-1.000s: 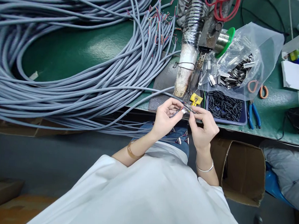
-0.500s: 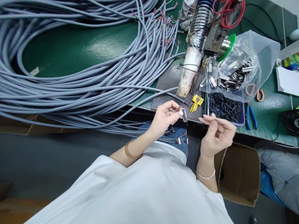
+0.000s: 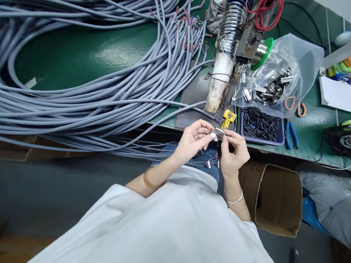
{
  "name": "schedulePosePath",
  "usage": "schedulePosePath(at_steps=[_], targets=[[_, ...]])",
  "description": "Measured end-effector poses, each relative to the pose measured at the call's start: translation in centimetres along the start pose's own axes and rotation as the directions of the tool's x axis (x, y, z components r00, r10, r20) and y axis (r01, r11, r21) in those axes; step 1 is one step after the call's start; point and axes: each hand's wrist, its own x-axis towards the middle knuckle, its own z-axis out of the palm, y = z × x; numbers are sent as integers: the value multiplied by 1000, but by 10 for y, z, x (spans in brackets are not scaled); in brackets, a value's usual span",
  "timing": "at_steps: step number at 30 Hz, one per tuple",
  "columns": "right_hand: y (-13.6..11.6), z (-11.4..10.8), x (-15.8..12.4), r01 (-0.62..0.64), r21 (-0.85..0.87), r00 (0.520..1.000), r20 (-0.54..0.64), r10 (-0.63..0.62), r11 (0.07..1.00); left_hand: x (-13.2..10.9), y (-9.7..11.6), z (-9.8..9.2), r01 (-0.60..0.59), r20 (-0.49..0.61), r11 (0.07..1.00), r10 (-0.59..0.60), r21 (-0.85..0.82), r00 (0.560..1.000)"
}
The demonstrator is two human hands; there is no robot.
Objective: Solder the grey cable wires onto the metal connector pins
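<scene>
At the near edge of the bench [image 3: 310, 134], left hand [image 3: 194, 141] and right hand [image 3: 234, 152] pinch a wired connector [image 3: 219, 131], any lettering too small to read; yellow tool [image 3: 229, 117] at one o'clock of it, parts tray [image 3: 261, 141] at three o'clock

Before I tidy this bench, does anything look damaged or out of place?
Yes: the flexible duct's white end is stained brown at its tip, unlike its cleaner upper part. A stray white scrap lies beside the grey cables. The connector at the left hand is too small to judge.
</scene>
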Motion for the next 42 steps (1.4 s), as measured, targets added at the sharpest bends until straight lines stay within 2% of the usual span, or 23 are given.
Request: schedulePosePath(at_steps=[2, 6, 9, 20, 31, 42], targets=[[-2, -1, 3, -17, 2, 1000, -9, 17, 1000, 1, -3, 0, 3, -1, 1000, -3, -14, 1000], [-7, -2, 10, -185, 124, 983, 33, 182, 975, 4, -5, -3, -9, 18, 1000, 9, -14, 1000], [-9, -2, 13, -221, 183, 975, 82, 209, 958, 6, -4, -4, -13, 6, 1000, 12, 7, 1000], [0, -3, 19, -46, 64, 990, 137, 37, 997, 13, -4, 1, -64, -93, 991, 76, 118, 993], [-2, 0, 30, 10, 61, 992, 129, -18, 998, 21, 8, 9, -173, -113, 953, 206, 249, 972], [-2, 1, 39, 58, 12, 990, 128, -59, 998, 24, 7, 11, -208, -120, 913, 264, 352, 957]])
